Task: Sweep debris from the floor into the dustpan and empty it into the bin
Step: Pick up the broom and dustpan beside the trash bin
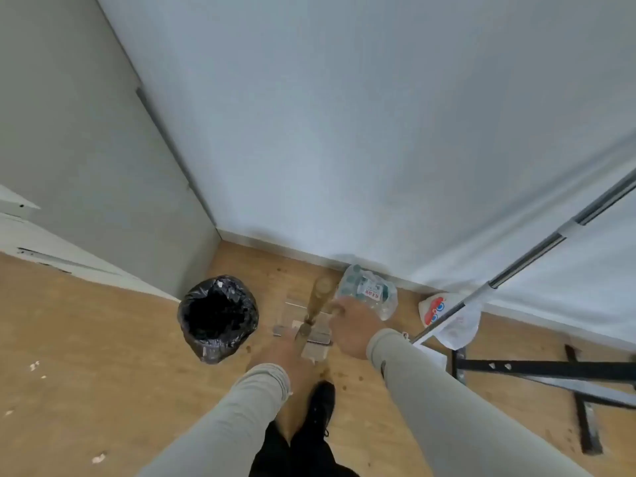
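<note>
A bin (218, 318) lined with a black bag stands on the wooden floor near the wall corner. Just right of it a grey dustpan (311, 340) lies on the floor, blurred. A wooden handle (318, 297) rises from it toward me. My left hand (289, 354) grips this handle low down. My right hand (351, 327) curls its fingers round a second tan handle piece (332, 308) beside it; what that belongs to is too blurred to tell. White scraps (34, 365) and small brown bits (344, 387) lie on the floor.
A pack of water bottles (366, 294) and a white printed plastic bag (447, 318) sit against the wall at right. A metal pole (523, 266) slants over a black metal frame (550, 368) on the floor. My black shoe (321, 404) is below the dustpan.
</note>
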The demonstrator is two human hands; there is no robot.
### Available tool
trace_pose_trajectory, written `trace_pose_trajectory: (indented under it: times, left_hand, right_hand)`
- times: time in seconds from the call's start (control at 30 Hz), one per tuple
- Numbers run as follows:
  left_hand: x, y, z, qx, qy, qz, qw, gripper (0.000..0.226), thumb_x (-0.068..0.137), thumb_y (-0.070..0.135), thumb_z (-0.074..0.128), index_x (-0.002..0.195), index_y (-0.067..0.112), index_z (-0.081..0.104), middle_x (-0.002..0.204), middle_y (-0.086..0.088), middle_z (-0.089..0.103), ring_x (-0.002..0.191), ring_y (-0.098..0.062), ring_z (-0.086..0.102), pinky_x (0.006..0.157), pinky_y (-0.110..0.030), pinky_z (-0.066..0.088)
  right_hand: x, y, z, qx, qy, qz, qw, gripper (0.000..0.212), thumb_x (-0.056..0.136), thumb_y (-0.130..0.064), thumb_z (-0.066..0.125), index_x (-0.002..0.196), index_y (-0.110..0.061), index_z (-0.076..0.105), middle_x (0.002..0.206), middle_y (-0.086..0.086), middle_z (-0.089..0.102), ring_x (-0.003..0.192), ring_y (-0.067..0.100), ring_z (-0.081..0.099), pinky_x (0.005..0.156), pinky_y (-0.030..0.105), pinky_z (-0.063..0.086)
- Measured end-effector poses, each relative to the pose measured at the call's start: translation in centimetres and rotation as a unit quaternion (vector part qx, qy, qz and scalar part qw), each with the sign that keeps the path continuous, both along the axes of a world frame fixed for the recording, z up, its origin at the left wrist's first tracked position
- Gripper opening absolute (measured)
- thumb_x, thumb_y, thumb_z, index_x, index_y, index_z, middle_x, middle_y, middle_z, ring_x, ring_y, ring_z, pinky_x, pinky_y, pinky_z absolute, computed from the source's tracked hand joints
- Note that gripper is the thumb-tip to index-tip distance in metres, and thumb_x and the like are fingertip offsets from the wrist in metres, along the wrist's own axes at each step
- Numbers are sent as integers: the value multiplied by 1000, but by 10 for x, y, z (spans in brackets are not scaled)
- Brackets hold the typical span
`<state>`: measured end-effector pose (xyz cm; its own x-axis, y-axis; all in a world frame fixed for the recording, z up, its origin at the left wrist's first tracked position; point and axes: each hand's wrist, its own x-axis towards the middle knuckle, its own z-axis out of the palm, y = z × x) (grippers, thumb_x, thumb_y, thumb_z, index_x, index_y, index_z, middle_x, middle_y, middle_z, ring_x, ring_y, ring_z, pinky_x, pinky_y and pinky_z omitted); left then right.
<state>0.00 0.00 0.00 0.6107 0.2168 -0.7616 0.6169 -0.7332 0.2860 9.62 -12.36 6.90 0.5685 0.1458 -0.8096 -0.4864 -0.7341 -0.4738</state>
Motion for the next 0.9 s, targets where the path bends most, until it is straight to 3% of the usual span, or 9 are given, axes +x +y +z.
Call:
trace_pose_trajectory:
  times: [0.07,0.13,0.23,0.3,0.4,0.53,0.63,0.73,0.9]
  left_hand:
    - [2,-3,-18,-65,-25,58,996,41,83,38,55,122,42,44,94,12,62,83,-15,60,76,-33,50]
    - [2,-9,-29,-98,-44,74,991,21,88,29,51,106,39,52,89,15,62,76,-7,59,77,-32,55]
    - [7,-15,-51,-66,-78,99,990,28,96,24,49,123,19,57,108,2,66,87,-14,60,75,-28,46]
    - [9,-13,-58,-23,-105,99,989,29,98,32,43,120,17,55,108,0,66,92,-19,63,72,-29,41]
    - [8,-8,-58,-73,-115,134,982,24,95,47,43,105,30,56,92,10,66,79,-12,64,72,-34,53]
    - [2,3,-56,-107,-135,153,973,24,95,45,52,112,30,57,101,7,67,91,-18,65,85,-38,55]
    - [-36,9,-59,-129,-125,169,969,23,95,44,57,116,32,55,100,13,64,96,-16,64,91,-35,53]
    - [-71,12,-57,-140,-88,146,975,41,92,53,56,129,36,48,110,14,66,104,-14,65,93,-30,51]
    - [-42,12,-43,-106,-97,90,985,25,96,32,50,120,38,46,109,7,68,96,-20,66,88,-38,55]
  right_hand:
    - [4,11,-7,65,75,-77,992,35,99,-18,45,127,1,56,94,15,74,81,29,74,70,42,63]
    - [1,19,-1,131,205,-197,950,34,100,-29,48,109,2,60,71,14,71,60,24,71,52,35,61]
    - [0,32,-1,200,283,-259,902,41,96,-41,63,93,-1,56,67,13,62,51,20,61,45,27,57]
    - [3,38,1,219,293,-299,882,24,93,-24,68,84,-6,55,66,9,54,49,14,56,41,23,55]
    - [13,38,-3,215,304,-352,859,24,91,-3,62,69,-7,54,67,6,47,46,11,52,39,19,51]
    - [25,38,-5,195,325,-343,859,29,87,2,59,60,-8,52,61,7,47,40,12,52,39,18,50]
    - [56,22,-2,227,301,-390,840,24,77,2,62,68,-12,46,56,3,44,38,10,50,35,18,48]
    - [67,13,3,188,291,-302,888,18,70,-1,67,70,-10,51,62,4,47,38,10,51,34,19,47]
    - [29,14,-9,68,329,-201,920,12,91,-8,57,81,-10,49,62,4,52,41,11,53,36,20,48]
